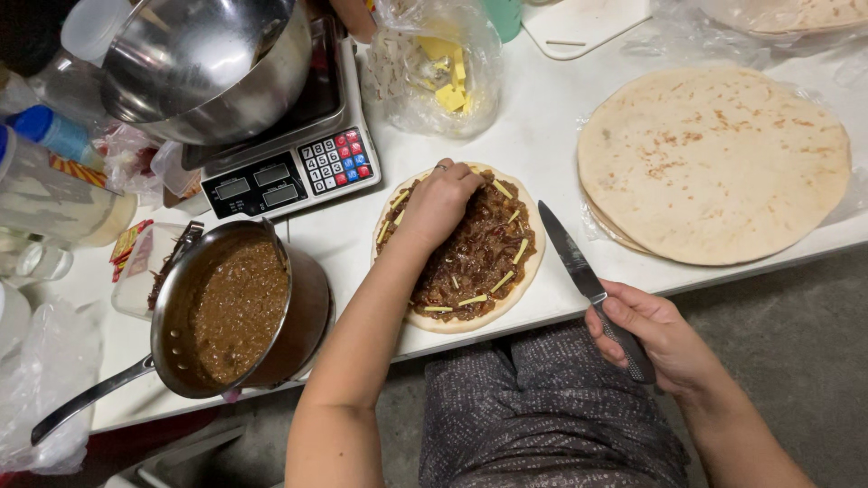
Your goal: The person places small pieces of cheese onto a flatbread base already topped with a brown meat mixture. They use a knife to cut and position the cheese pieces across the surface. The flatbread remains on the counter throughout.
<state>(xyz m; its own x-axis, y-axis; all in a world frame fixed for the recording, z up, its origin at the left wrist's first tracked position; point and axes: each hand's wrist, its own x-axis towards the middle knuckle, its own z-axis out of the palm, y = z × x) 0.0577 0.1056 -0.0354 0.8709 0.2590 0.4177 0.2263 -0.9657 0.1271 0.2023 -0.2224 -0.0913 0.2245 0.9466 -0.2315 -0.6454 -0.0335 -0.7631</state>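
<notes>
- White table (533, 136) is crowded; a filled tortilla (461, 248) lies near its front edge, round, spread with dark brown filling and pale cheese strips.
- Left of it, a metal saucepan (237, 312) with brown sauce, tilted, its handle running toward the lower left.
- Behind the pan, a kitchen scale (294, 167) with a steel bowl (203, 63) sitting on it.
- Clear plastic bag (438, 63) with yellow cheese pieces just behind the filled tortilla.
- Stack of plain tortillas (714, 163) to the right, on plastic wrap, apart from the filled one.
- White cutting board (583, 23) at the back edge; bottles and plastic containers bunched at far left.
- Nothing lies between the hands and the filled tortilla.
- Left hand (438, 203) rests on the filling, fingers curled together and pressed down at the tortilla's back part; a ring shows on one finger.
- Right hand (655, 334) is wrapped tight around the handle of a knife (574, 262); blade points up and left, tip just beside the tortilla's right rim, not touching it.
</notes>
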